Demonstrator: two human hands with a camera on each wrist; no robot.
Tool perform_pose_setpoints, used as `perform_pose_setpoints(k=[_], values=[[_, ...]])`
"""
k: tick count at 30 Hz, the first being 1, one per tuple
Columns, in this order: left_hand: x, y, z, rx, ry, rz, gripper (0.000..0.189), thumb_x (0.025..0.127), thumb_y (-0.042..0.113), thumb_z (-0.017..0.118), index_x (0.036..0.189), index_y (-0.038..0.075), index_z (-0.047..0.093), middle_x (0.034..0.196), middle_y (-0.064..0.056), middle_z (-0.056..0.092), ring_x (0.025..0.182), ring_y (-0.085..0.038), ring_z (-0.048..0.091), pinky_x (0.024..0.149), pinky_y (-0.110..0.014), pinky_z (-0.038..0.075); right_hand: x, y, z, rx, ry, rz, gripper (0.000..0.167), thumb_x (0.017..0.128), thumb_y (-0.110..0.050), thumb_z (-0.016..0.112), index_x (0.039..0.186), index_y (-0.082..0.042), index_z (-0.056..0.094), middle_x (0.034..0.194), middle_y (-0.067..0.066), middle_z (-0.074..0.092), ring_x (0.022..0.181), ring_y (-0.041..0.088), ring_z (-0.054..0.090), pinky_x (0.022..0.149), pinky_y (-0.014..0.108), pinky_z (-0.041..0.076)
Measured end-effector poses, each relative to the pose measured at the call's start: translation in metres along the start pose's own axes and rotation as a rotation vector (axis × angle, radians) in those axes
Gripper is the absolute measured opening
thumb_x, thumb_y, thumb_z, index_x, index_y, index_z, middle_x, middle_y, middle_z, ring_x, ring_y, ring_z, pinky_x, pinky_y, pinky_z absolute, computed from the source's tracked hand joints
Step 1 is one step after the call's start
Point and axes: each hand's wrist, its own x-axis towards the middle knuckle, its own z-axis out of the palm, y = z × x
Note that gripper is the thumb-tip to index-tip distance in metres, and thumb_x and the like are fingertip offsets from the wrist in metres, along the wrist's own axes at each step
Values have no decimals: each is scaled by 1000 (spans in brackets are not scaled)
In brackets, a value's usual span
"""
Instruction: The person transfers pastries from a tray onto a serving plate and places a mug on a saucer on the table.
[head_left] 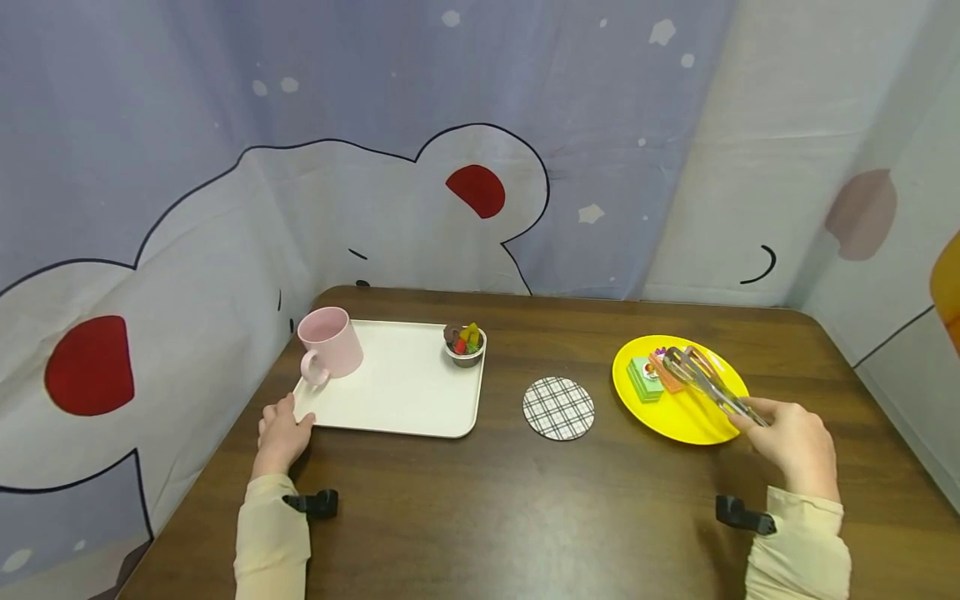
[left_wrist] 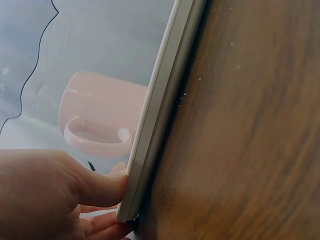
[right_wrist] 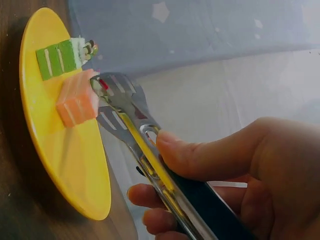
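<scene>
Two cakes, the green cake (head_left: 642,385) and the orange cake (head_left: 669,375), sat on the yellow plate (head_left: 675,425) in our head view. The mug (head_left: 341,346) and fruit tart (head_left: 465,346) already stood on the tray (head_left: 405,383); the checked coaster (head_left: 558,408) lay on the tabletop (head_left: 525,508) between tray and plate. Left wrist view: we saw our left hand (left_wrist: 50,192) pinching the tray's corner, thumb against the rim, fingers below. Right wrist view: our right hand (right_wrist: 250,175) gripped the tongs (right_wrist: 150,155) between thumb and fingers, their slotted ends parted at the orange cake's topping; contact, we could not tell. We judged the tong work only begun: neither cake was off the plate yet.
</scene>
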Motion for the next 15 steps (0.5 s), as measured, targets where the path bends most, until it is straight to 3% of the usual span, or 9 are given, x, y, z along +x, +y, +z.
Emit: perform_pose_setpoints(k=[6, 15], values=[[-1, 0, 0, 0, 2, -1, 66, 100, 18, 38, 148, -14, 6, 145, -43, 9, 134, -58, 11, 110, -67, 17, -2, -2, -2, 9, 64, -55, 53, 93, -37, 62, 126, 4, 60, 58, 6, 68, 67, 32, 62, 53, 32, 39], [-1, 2, -1, -1, 2, 1, 66, 100, 19, 38, 149, -14, 6, 145, -42, 9, 134, -58, 11, 110, -67, 17, -2, -3, -3, 7, 45, -47, 57, 93, -41, 60, 129, 3, 57, 55, 2, 67, 71, 35, 64, 54, 33, 40]])
